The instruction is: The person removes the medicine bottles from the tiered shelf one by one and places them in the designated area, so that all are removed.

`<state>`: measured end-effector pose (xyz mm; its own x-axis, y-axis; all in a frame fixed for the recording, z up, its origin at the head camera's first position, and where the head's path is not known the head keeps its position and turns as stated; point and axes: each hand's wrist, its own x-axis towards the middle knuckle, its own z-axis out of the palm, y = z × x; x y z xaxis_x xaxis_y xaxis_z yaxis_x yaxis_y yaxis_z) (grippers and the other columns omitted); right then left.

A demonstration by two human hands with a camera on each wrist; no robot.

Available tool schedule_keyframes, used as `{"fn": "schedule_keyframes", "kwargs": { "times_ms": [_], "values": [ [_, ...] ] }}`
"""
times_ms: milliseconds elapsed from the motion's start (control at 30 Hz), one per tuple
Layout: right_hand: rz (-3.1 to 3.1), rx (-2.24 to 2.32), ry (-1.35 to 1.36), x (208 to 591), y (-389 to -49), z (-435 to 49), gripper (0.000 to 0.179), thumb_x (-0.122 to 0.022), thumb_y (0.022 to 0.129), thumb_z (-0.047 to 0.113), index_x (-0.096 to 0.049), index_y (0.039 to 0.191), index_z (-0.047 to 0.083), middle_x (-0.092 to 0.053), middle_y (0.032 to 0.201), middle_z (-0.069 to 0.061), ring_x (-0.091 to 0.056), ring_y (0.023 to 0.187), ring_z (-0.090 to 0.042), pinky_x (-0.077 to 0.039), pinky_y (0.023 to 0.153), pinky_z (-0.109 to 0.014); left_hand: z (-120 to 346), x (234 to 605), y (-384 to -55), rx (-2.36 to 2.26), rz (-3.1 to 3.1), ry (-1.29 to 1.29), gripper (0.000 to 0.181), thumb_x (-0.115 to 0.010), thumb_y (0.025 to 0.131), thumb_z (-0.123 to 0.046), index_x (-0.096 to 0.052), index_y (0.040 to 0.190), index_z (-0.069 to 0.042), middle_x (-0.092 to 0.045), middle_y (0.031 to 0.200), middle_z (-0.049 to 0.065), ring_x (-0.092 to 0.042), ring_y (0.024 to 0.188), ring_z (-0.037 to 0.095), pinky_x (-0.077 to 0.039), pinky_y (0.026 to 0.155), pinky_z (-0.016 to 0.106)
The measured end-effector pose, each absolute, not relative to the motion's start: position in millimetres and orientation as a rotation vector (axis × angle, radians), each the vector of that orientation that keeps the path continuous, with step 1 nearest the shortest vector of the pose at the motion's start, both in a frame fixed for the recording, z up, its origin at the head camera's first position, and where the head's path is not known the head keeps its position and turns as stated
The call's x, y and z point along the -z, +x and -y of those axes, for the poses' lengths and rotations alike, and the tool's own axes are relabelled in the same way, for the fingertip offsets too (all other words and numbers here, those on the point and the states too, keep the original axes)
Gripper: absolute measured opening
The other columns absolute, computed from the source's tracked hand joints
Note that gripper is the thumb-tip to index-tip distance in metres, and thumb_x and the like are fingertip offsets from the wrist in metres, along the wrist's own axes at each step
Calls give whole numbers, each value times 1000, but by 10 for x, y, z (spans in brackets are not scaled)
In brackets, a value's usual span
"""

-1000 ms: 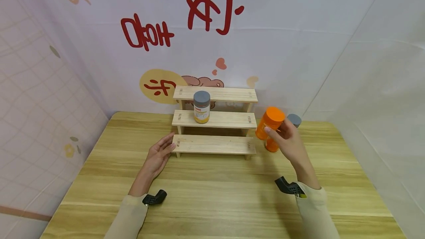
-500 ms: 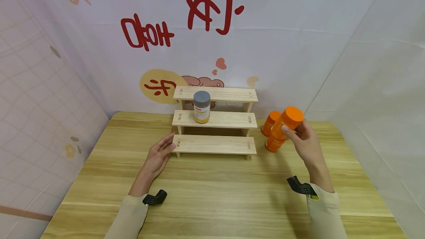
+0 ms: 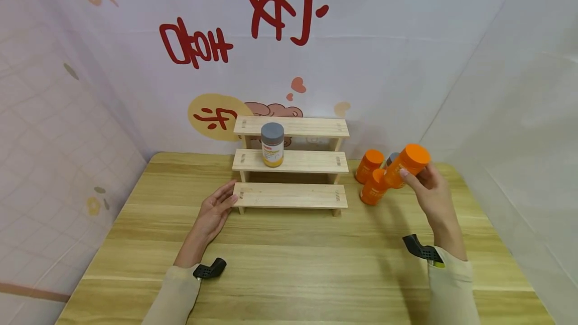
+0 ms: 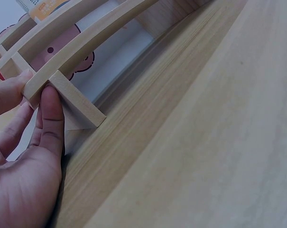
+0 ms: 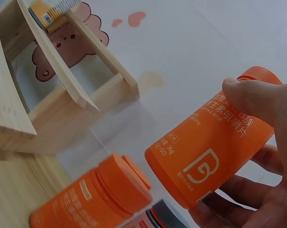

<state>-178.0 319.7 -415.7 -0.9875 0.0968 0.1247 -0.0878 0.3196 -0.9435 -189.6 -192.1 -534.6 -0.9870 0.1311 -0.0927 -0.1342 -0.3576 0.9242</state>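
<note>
My left hand (image 3: 214, 215) pinches the left end of the lowest board of a three-step wooden shelf (image 3: 291, 195); in the left wrist view the thumb lies on top and a finger underneath. Off to the right, my right hand (image 3: 434, 195) grips an orange pill bottle (image 3: 408, 163) with an orange cap, tilted and raised off the table. The right wrist view shows white lettering on this bottle (image 5: 205, 137). Two more orange bottles, one behind (image 3: 368, 167) and one in front (image 3: 373, 190), stand below and left of it. A grey-capped jar (image 3: 391, 157) is partly hidden behind the held bottle.
A grey-lidded jar (image 3: 273, 147) with yellow at its base stands on the shelf's middle step. The wooden tabletop (image 3: 298, 265) reaches a pale printed backdrop (image 3: 379, 64) at the back, with matching sheets at both sides.
My right hand has moved right with the orange bottle, away from the shelf, uncovering the two standing orange bottles. My left hand keeps its hold; the head view has shifted slightly.
</note>
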Motion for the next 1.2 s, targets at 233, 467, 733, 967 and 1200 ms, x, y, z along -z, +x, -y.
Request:
{"fn": "schedule_keyframes", "kwargs": {
  "times_ms": [233, 467, 733, 967, 1200],
  "values": [
    [2352, -1819, -71, 4219, -1769, -3384, 61, -68, 101, 28, -44, 156, 29, -58, 138, 12, -53, 124, -1, -41, 92, -9, 1919, 5326, -1897, -2458, -1678, -1, 65, -61, 102, -3, -32, 160, -2, -51, 123, -3, -53, 115, 5, -52, 94, 13],
    [2325, -1869, -89, 4332, -1804, -3499, 61, -69, 100, 27, -45, 156, 28, -60, 135, 13, -54, 122, 0, -41, 91, -9, 1921, 5314, -1898, -2454, -1675, -6, 66, -62, 102, -3, -32, 160, -3, -49, 126, -3, -52, 116, 4, -51, 94, 13],
    [2486, -1795, -98, 4515, -1842, -3652, 63, -67, 101, 33, -40, 158, 32, -56, 141, 13, -50, 125, 2, -40, 102, -15, 1920, 5326, -1897, -2448, -1679, -14, 65, -62, 102, -4, -32, 160, -3, -48, 130, -3, -51, 119, 5, -51, 95, 13],
    [2576, -1825, -165, 4701, -1875, -3731, 65, -67, 100, 37, -39, 159, 33, -54, 142, 14, -49, 125, 4, -40, 104, -19, 1920, 5347, -1915, -2442, -1672, -14, 66, -62, 102, -4, -31, 160, -4, -48, 128, -3, -51, 118, 5, -51, 95, 13],
    [2633, -1769, -99, 4862, -1911, -3799, 65, -66, 101, 37, -39, 159, 27, -54, 139, 14, -51, 120, 6, -44, 90, -9, 1925, 5344, -1898, -2446, -1684, -6, 66, -62, 102, -3, -31, 160, -2, -48, 127, -2, -52, 115, 4, -52, 92, 12]
  ]
}}
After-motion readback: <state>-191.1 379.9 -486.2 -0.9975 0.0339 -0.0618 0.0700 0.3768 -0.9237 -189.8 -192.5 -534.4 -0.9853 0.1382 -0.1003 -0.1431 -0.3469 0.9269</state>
